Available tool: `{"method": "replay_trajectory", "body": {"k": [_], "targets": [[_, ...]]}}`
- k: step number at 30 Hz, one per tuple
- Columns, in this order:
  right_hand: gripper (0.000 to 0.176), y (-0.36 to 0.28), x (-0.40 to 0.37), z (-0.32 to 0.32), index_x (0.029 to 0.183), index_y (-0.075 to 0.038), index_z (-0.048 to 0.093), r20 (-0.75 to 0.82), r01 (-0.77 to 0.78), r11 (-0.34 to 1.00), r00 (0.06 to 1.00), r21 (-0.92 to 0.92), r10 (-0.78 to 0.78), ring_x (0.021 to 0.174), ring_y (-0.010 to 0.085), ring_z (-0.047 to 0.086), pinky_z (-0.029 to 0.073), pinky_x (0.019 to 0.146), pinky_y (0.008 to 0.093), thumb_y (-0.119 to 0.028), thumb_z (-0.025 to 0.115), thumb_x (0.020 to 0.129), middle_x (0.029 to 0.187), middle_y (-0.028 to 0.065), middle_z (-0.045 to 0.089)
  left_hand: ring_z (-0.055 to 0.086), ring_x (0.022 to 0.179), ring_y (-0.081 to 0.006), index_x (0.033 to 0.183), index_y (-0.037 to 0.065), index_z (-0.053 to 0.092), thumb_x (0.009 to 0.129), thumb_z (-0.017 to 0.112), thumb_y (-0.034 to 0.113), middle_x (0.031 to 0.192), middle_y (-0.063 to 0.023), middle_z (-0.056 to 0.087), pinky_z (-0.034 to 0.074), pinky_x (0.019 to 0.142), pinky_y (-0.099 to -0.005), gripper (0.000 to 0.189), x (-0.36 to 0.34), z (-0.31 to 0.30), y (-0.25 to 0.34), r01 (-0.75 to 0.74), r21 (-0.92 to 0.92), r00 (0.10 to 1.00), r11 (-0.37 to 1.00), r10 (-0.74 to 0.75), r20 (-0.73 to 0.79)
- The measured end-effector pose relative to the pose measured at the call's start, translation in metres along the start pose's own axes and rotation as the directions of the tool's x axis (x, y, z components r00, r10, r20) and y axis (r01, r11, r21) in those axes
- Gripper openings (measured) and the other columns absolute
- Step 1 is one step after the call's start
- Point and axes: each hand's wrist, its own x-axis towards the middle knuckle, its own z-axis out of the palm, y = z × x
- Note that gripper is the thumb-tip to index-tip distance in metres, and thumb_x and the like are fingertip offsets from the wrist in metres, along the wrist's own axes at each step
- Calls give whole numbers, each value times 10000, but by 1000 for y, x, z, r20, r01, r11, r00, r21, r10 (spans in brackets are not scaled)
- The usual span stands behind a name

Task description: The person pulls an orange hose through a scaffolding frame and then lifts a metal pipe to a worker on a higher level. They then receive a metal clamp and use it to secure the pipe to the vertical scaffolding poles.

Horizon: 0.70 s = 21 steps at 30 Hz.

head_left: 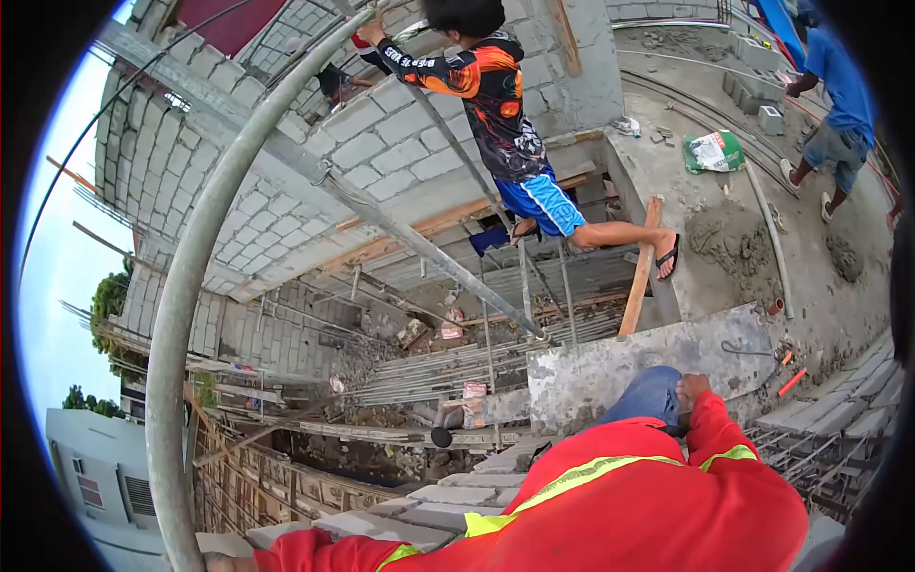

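At the bottom left edge, my left hand (227, 562) is closed around the lower end of a long, curved-looking grey metal pipe (176, 334), mostly cut off by the frame. My right hand (695, 388) lies against the knee of my blue jeans (643, 398); its fingers look curled, and whatever is in them, if anything, is hidden. A stained flat board or slab (620, 367) is just beyond that knee. A thin bent metal rod (746, 350) lies on it to the right of my hand.
A person in a black-orange shirt (496, 105) straddles the opening, one foot by a wooden plank (640, 272). Steel pipes (429, 250) cross the pit. Wet mortar (729, 238), a green-white sack (713, 152) and a person in blue (839, 86) are right. Block walls (381, 143) rise behind.
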Motion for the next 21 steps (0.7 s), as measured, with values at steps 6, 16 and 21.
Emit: {"method": "replay_trajectory", "body": {"k": [6, 16, 21], "targets": [[178, 10, 31, -19, 623, -201, 409, 177, -263, 891, 961, 370, 210, 437, 178, 371, 256, 347, 327, -317, 403, 758, 543, -1, 378, 477, 794, -140, 985, -42, 489, 900, 386, 177, 872, -95, 530, 411, 682, -257, 256, 21, -28, 15, -498, 760, 859, 417, 353, 370], [107, 5, 19, -26, 684, -192, 454, 441, -336, 868, 884, 365, 157, 449, 139, 433, 339, 372, 307, -245, 429, 773, 568, -27, 443, 441, 867, -141, 1016, 96, 509, 857, 418, 281, 935, -36, 508, 385, 776, -328, 261, -3, 10, -7, -301, 676, 950, 673, 270, 154], [96, 4, 20, -30, 688, -209, 453, 422, -328, 877, 892, 351, 165, 449, 142, 422, 337, 376, 309, -253, 425, 769, 567, -31, 429, 450, 830, -133, 953, 118, 528, 841, 442, 268, 897, -18, 515, 385, 758, -327, 206, -7, 20, -14, -310, 598, 935, 739, 352, 51]]}}
